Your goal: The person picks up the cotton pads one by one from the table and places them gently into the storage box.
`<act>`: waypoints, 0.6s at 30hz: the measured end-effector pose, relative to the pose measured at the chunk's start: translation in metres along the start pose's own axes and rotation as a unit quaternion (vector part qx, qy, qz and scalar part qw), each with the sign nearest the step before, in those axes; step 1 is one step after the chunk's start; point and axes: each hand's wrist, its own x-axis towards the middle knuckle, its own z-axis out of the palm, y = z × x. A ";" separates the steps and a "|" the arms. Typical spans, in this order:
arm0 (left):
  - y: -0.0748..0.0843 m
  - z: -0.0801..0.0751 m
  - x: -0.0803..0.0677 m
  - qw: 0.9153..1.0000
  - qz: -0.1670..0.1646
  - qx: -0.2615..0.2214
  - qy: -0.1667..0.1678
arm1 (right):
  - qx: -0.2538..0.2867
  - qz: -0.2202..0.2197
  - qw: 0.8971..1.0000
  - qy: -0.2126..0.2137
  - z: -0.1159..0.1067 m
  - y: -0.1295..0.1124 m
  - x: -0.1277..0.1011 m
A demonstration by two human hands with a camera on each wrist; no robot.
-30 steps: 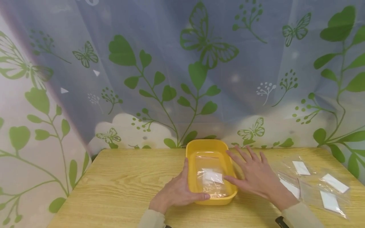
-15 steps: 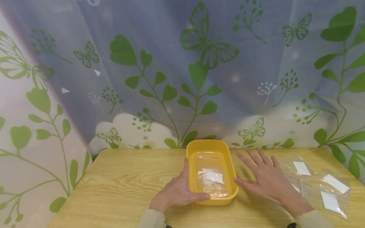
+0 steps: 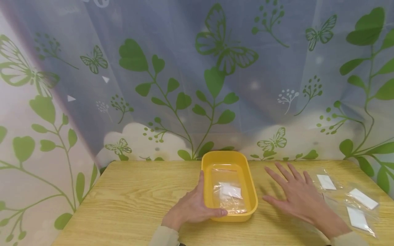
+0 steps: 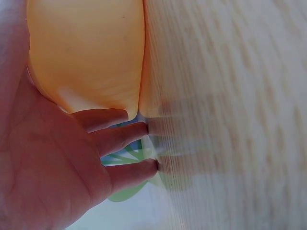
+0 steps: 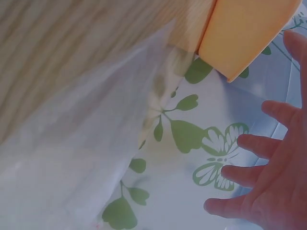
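Here the left hand point(image 3: 191, 205), fingers extended, steadies the yellow plastic tub point(image 3: 224, 156) beside it; the empty right hand point(image 3: 303, 200) spreads wide. Likely light and stiff, the tub should hold best by opposite walls.

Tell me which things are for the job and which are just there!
Probably for the job:
yellow tray, touched by the left hand
clear bag inside it
similar bags near the right hand

Just there:
wooden table underneath
butterfly curtain behind
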 end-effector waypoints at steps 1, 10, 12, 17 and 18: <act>0.000 0.000 0.000 1.000 0.000 0.000 0.000 | -0.001 0.001 1.000 0.000 0.000 0.001 -0.001; 0.001 0.001 0.000 1.000 -0.008 0.006 -0.005 | -0.001 0.016 1.000 -0.011 0.002 0.012 -0.010; 0.000 0.001 0.000 1.000 -0.008 0.008 -0.005 | 0.001 0.020 1.000 -0.013 0.001 0.015 -0.012; 0.001 0.000 0.000 1.000 -0.005 0.007 -0.003 | -0.001 0.021 1.000 -0.003 -0.001 0.022 -0.018; 0.001 0.001 0.000 1.000 -0.005 0.006 -0.003 | -0.001 0.022 1.000 -0.003 -0.001 0.024 -0.020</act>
